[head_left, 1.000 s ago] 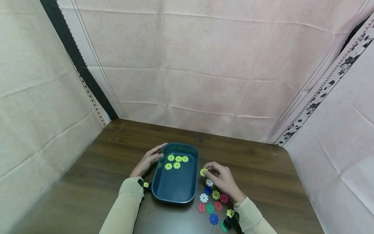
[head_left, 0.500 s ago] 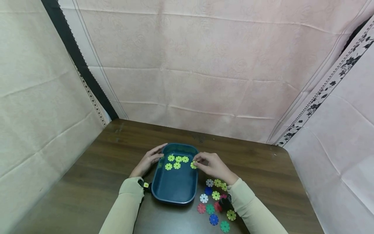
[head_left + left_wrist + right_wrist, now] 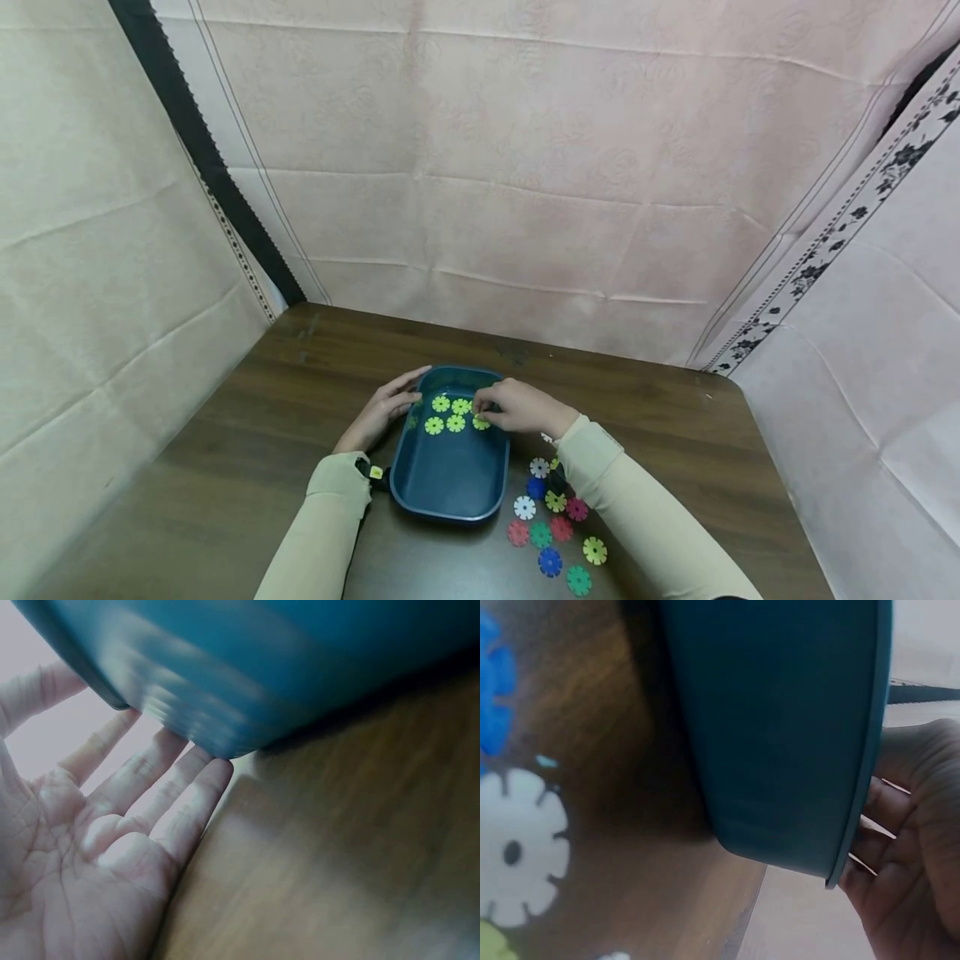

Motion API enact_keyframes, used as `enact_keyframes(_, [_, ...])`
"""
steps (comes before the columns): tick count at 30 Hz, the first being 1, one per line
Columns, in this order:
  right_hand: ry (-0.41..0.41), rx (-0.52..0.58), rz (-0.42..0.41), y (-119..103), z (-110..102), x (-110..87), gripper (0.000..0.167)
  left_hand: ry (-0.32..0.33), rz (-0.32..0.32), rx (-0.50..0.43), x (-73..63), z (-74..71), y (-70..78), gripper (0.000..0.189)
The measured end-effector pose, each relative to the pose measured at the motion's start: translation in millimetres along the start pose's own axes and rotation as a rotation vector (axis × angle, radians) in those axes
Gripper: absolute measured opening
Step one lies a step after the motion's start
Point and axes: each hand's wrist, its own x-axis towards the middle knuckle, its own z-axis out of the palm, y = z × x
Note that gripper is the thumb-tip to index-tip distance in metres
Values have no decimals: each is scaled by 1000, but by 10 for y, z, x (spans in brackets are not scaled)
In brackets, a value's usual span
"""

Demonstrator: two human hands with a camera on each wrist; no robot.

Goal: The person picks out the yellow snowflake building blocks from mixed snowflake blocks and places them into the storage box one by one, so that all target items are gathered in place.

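The blue-green tray [image 3: 450, 483] stands on the table with several yellow notched plastic discs [image 3: 434, 426] lying in its far half. My left hand [image 3: 380, 414] rests at the tray's left side; in the left wrist view its straight fingers [image 3: 176, 799] touch the outer wall. Reaching over the right rim, my right hand [image 3: 520, 406] pinches another yellow notched disc [image 3: 481, 423] low in the tray, level with the nearer row. Its fingertips cover part of that disc and hide a far-row one. The tray wall [image 3: 780, 750] hides the fingertips in the right wrist view.
Right of the tray lie several loose notched discs: white [image 3: 524, 507], blue [image 3: 550, 562], green [image 3: 579, 580], red [image 3: 561, 528] and yellow [image 3: 595, 551]. Some are partly under the right sleeve [image 3: 637, 500]. Pale cloth [image 3: 525, 183] hangs behind the wooden table [image 3: 300, 467].
My right hand has carried the yellow notched disc leftward from beside the tray, over its right rim, into the tray beside the others. The left hand has stayed put.
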Motion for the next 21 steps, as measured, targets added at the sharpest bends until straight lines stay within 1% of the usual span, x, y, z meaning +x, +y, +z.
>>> enact_keyframes(4, [-65,-33,14,17,15,77,15,-3,-4,2,5,2,1,47])
enact_keyframes(8, [-93,-66,32,34,37,124,15,-5,-1,-1,7,2,1,47])
enact_keyframes(17, [-70,-39,22,39,48,154,14,-8,-11,-8,9,0,1,47])
enact_keyframes(21, [-50,-35,7,48,55,163,14,4,-12,-7,9,2,6,47])
